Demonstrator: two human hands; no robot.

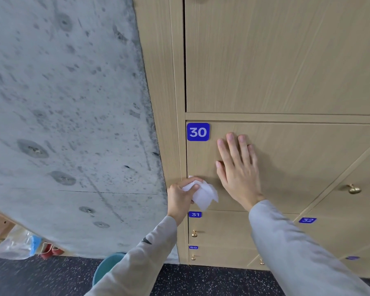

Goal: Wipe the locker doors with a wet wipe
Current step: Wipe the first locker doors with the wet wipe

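A light wood locker door point(286, 159) carries a blue label "30" point(198, 132) at its top left corner. My left hand point(183, 198) grips a crumpled white wet wipe point(204, 194) against the lower left corner of that door. My right hand point(237, 169) lies flat on the same door with straight fingers, just right of the wipe. A brass knob point(354, 189) sits at the door's right side.
Below are lockers 31 point(195, 214) and 32 point(307, 220) with small brass knobs. A rough concrete wall point(73, 124) stands to the left. A teal bucket point(107, 270) sits on the dark speckled floor, with a plastic bag point(15, 244) and red shoes farther left.
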